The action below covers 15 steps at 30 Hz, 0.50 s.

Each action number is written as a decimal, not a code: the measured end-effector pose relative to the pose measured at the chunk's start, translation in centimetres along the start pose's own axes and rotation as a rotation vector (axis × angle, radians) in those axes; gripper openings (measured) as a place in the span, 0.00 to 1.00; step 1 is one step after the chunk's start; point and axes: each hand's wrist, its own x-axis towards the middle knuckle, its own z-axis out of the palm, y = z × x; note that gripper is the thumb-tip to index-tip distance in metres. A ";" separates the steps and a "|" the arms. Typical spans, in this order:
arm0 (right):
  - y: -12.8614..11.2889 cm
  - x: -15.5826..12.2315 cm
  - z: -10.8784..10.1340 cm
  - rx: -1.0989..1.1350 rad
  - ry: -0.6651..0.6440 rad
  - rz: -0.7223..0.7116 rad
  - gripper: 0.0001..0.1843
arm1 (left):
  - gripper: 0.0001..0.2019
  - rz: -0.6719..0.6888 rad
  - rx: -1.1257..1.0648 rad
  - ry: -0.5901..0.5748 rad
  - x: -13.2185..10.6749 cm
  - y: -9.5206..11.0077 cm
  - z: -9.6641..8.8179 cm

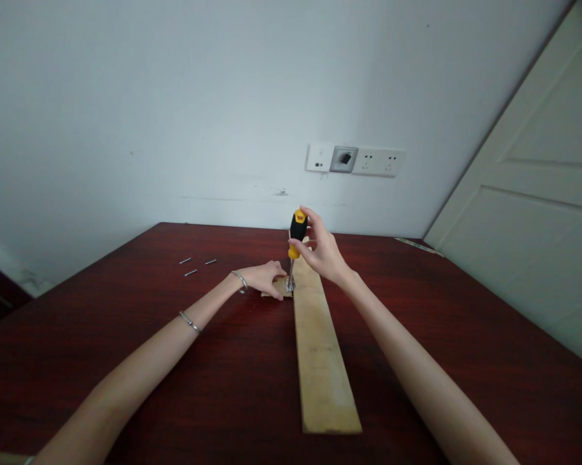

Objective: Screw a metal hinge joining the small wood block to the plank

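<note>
My right hand (323, 250) is closed around the black and yellow handle of a screwdriver (298, 227), which stands nearly upright. Its shaft points down to a small metal hinge (291, 284) where two pieces of wood meet; whether a screw sits under the tip is too small to tell. A long wooden board (322, 352) runs from there toward me. My left hand (266, 279) grips a short wooden piece (270, 294) on the left of the board, thumb near the hinge, and partly hides it.
Several screws, among them one screw (190, 272), lie on the dark red table (184, 381) to the left. Behind the table is a white wall with a socket panel (378, 161). A white door (537, 194) stands at the right, and a thin strip (419, 246) lies by the table's back right edge.
</note>
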 end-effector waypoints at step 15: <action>-0.2 1.8 -0.2 -0.047 -0.137 0.003 0.36 | 0.31 0.004 0.036 -0.021 0.0 0.0 -0.2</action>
